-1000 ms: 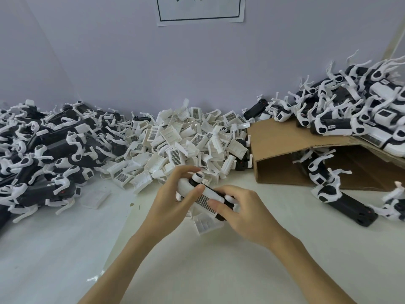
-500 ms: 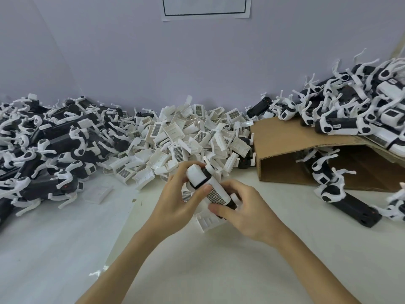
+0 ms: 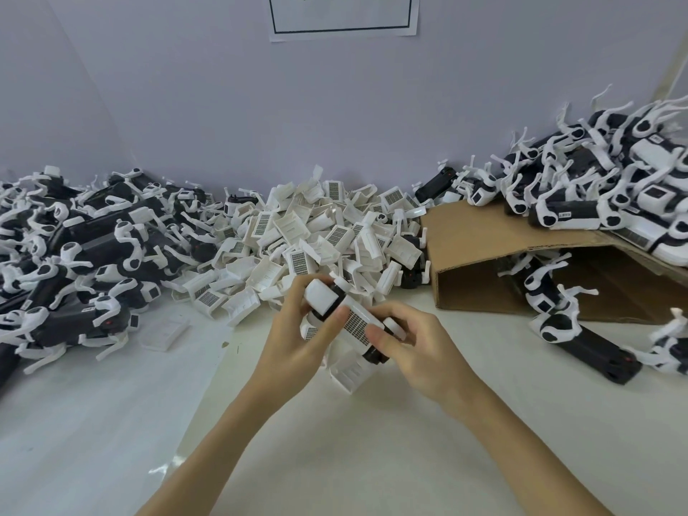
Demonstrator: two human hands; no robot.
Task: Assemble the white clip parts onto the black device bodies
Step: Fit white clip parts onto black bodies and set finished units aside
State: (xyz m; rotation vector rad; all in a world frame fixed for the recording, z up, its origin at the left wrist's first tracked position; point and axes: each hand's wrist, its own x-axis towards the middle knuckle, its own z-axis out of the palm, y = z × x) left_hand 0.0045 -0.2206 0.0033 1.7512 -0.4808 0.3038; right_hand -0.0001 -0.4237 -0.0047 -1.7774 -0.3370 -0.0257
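While both hands work close together above the white desk, they hold one black device body between them, just in front of the pile of white clip parts. The left hand curls around the upper end of the body, with its thumb pressing on the white clip part, whose dark grid faces up. The right hand grips the lower end of the body, and its thumb lies on the same clip part from the other side. The body is tilted, with its white square end raised toward the pile and its black end low, near the right palm. I cannot tell if the clip part is fully seated on the body.

Under the hands, one loose clip part lies on the desk, on the near side of the pile. Left of the pile there is a heap of black and white devices. Right of the pile stands a cardboard box, and more devices lie on top of it. Behind the pile, a paper sign hangs on the wall.
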